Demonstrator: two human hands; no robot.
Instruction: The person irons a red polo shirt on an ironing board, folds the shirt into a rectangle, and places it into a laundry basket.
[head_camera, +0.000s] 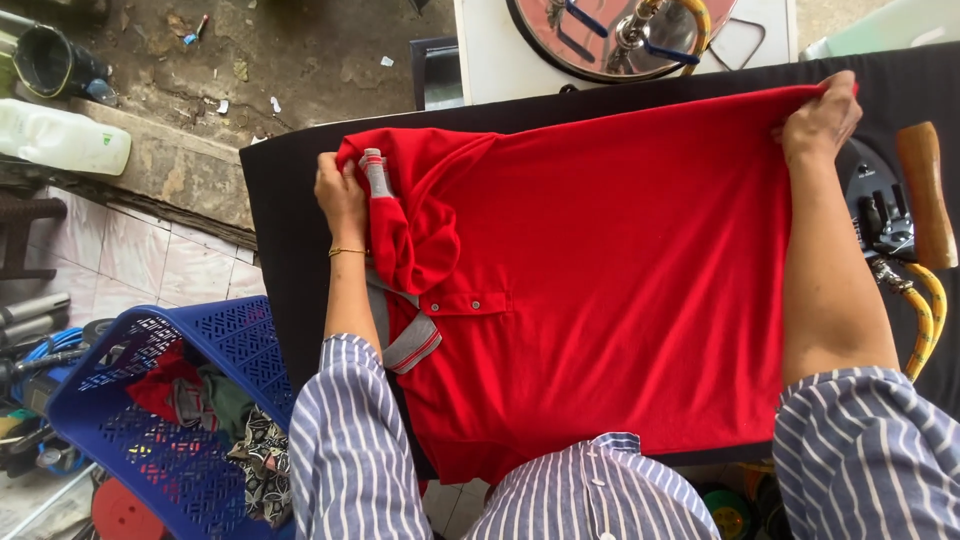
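Nearest the camera, the person's blue-and-white striped shirt front and sleeves covered the near edge of the black padded ironing board (290, 260). A red short-sleeved polo shirt with a grey-trimmed collar (600, 290) lay flat across the board, its long axis running along the board's length: collar and button placket toward the left end, hem toward the right end. Its near side hung slightly over the near edge, and its far side lay close along the far edge.

The left hand (342, 192) was clenched on the folded sleeve and its grey cuff near the far left corner of the shirt; a strip of bare black board stayed open beyond it toward the left end. The right hand (822, 120) pinched the hem at the far right corner, close to the board's far edge.

Just right of that arm, a dark steam iron with a wooden handle (900, 200) rested on the right end of the board, a yellow hose trailing from it, leaving little room there.

Off the left end, below the board, stood a blue perforated plastic laundry basket (170, 400) holding crumpled clothes. Past the far edge sat a round metal boiler top (620, 40) on a white stand.
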